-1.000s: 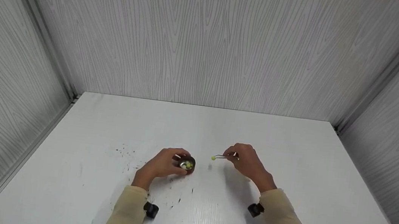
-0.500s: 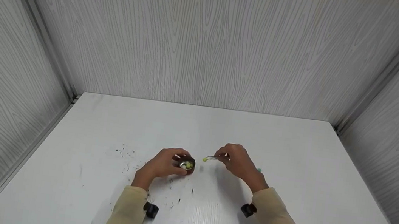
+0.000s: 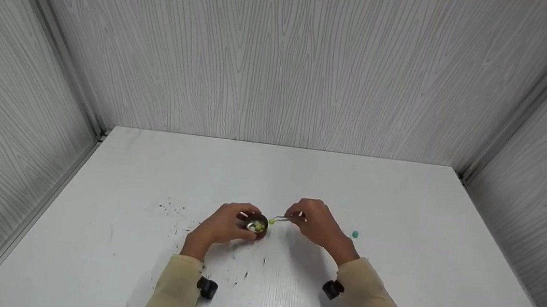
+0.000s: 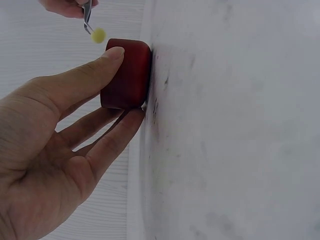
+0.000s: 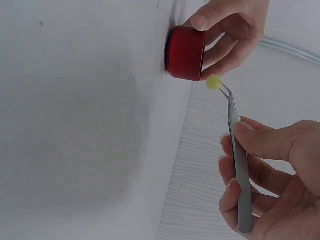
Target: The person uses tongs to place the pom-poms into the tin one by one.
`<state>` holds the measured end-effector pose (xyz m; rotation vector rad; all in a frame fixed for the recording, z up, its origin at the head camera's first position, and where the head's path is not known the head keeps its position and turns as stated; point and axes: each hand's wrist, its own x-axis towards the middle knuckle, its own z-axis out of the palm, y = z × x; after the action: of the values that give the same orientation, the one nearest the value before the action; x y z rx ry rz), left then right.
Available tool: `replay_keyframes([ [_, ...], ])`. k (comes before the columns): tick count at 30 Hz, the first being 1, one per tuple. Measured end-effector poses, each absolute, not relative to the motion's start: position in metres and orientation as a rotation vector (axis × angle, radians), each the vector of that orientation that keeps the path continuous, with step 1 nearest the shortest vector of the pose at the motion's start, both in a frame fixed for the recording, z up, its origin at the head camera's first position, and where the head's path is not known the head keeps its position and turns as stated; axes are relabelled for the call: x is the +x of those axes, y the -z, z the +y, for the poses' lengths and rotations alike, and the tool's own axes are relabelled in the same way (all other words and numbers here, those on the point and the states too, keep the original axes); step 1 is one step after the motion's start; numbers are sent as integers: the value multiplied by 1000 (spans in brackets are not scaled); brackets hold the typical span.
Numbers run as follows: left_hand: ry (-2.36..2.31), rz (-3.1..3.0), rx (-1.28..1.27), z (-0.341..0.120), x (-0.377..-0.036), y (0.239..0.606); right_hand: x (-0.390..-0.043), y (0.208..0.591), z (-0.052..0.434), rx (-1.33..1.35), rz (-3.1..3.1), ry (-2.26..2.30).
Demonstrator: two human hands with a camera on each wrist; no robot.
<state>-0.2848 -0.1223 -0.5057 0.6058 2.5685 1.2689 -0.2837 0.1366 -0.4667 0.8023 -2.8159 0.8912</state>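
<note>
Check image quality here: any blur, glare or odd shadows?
Head view: even light, sharp; soft shadow beneath the right hand. Left wrist view: table a blurred, greyish expanse; red cup sharp. Right wrist view: tweezers and yellow ball crisp, no glare.

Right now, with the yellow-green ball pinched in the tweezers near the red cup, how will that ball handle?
The yellow-green ball is round and small, so it would probably roll if dropped on the table. The thin tweezers in the right hand carry it without visible sag, so it is likely light. Only the tips hold it, so it may slip out. Its hardness cannot be told.
</note>
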Motion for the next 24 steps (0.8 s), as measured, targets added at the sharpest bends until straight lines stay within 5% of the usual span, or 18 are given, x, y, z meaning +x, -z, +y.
replay_keyframes([
  [24,-1259,2584,663,-123,-286,505,-281,476,119,923,-2782,-811],
])
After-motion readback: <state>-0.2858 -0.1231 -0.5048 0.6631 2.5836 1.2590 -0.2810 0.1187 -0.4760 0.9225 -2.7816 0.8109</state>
